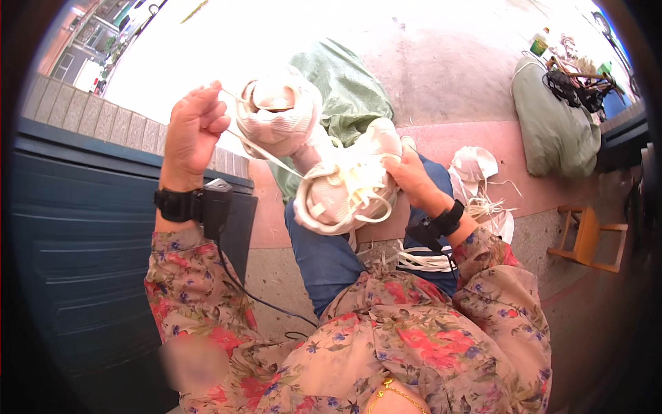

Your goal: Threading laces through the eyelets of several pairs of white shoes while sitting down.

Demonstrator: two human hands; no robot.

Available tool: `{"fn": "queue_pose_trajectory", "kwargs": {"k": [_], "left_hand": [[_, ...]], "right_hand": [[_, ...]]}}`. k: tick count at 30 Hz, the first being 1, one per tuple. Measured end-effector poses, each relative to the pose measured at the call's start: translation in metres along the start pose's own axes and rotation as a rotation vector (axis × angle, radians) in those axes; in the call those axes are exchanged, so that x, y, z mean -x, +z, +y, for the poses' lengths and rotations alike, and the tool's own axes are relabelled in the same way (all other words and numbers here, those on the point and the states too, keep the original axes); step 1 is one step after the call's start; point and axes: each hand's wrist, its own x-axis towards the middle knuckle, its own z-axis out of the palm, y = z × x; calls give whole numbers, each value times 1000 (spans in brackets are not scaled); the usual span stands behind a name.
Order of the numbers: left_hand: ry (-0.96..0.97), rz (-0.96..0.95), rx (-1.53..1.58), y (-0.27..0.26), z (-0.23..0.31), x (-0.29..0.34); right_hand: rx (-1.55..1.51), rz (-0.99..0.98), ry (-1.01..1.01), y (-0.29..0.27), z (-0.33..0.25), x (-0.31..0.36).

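Note:
A white sneaker (324, 200) rests over my lap with its collar toward me and its toe pointing away. My right hand (414, 181) is closed on its right side near the toe. From its eyelets a pale shoelace (265, 153) runs up to the left. My left hand (196, 131) is raised at the left, with thumb and forefinger pinched on the lace's end. Another white sneaker (279, 114) sits just beyond, close to a green sack (352, 90). A bundle of white laces (426, 261) lies across my right thigh.
More white shoes (474, 164) and loose laces (486, 207) lie on the ground to my right. A small wooden stool (586, 238) stands farther right. Beyond it is a full green sack (552, 124) with odds and ends. A dark blue panelled surface (103, 255) flanks my left.

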Motion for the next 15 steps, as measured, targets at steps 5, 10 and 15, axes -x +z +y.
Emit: {"fn": "queue_pose_trajectory", "kwargs": {"k": [5,10,15], "left_hand": [[216,-84,-174,17,76,20],[345,-122,-267,35,87,64],[323,-156,-169,20,77,87]], "right_hand": [[279,-330,-129,26,3,44],[-116,-43,-190,-25,-32,26],[-311,-23,-305,-27,-45,-14]]}}
